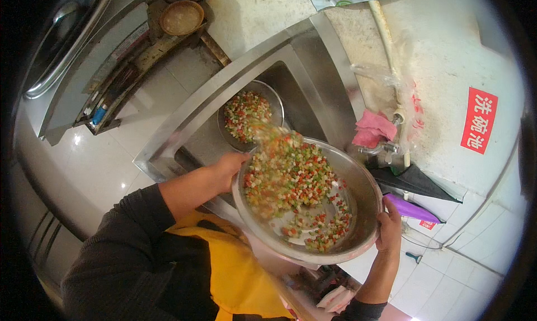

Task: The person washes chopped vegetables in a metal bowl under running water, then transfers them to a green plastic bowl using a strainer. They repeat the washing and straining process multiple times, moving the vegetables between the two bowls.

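Both my hands hold a large, tilted stainless steel basin by its rim. My left hand grips the rim on the left, and my right hand holds it at the right. Diced vegetables in red, green and white lie in the basin. Some of them, blurred by motion, spill over its far left edge. Below that edge a smaller round metal bowl in the sink holds a heap of the same diced vegetables.
Around the bowl is a stainless steel sink. Pink cloth hangs over a tap at the wall. A brown round bowl stands on a ledge at upper left. Purple cloth and a black one are at the right.
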{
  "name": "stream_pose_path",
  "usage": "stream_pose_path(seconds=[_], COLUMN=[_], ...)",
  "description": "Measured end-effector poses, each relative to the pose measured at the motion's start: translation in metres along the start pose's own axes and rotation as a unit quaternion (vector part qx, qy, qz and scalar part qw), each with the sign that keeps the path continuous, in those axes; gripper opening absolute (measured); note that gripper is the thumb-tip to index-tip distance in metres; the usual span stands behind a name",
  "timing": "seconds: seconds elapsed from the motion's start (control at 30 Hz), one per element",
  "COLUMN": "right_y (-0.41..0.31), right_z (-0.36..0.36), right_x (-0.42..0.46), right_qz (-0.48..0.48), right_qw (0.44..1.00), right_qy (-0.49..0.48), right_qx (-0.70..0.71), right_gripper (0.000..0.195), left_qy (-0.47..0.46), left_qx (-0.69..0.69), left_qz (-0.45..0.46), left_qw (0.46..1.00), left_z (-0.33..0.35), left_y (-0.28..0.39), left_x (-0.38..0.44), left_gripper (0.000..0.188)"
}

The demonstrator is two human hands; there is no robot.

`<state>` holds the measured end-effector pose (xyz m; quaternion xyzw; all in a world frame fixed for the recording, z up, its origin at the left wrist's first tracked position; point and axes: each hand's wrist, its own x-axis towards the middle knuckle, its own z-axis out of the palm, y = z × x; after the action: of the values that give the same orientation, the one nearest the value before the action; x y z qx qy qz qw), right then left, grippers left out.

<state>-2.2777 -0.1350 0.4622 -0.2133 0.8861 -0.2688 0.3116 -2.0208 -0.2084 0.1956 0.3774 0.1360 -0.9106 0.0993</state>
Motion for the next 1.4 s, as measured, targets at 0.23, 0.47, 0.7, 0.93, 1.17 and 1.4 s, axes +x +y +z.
stream_pose_path(seconds=[0.23,0.47,0.7,0.93,1.17,1.4], right_y=[-0.031,-0.043,-0.05,-0.042,-0.041,-0.044], right_z=[0.014,0.029,0.04,0.038,0.035,0.039], right_x=[0.012,0.028,0.033,0.039,0.033,0.024], right_qz=[-0.011,0.026,0.016,0.005,-0.003,-0.009], right_qw=[0.999,0.998,0.997,0.998,0.998,0.998], right_qy=[-0.023,-0.052,-0.072,-0.068,-0.065,-0.059], right_qx=[-0.04,-0.022,-0.013,-0.008,-0.013,-0.024], right_gripper=[0.053,0.054,0.055,0.054,0.054,0.053], left_qy=[-0.024,0.013,0.022,0.034,0.009,0.004], left_qx=[-0.019,-0.016,-0.025,-0.043,-0.054,-0.034], left_qz=[-0.039,-0.053,-0.058,-0.045,-0.046,-0.044], left_qw=[0.999,0.998,0.998,0.997,0.997,0.998], left_z=[-0.016,-0.015,-0.034,-0.028,-0.022,-0.028], left_y=[0.015,0.031,0.029,0.031,0.031,0.025], left_x=[0.026,0.027,0.048,0.041,0.034,0.041], left_gripper=[0.033,0.032,0.034,0.033,0.033,0.034])
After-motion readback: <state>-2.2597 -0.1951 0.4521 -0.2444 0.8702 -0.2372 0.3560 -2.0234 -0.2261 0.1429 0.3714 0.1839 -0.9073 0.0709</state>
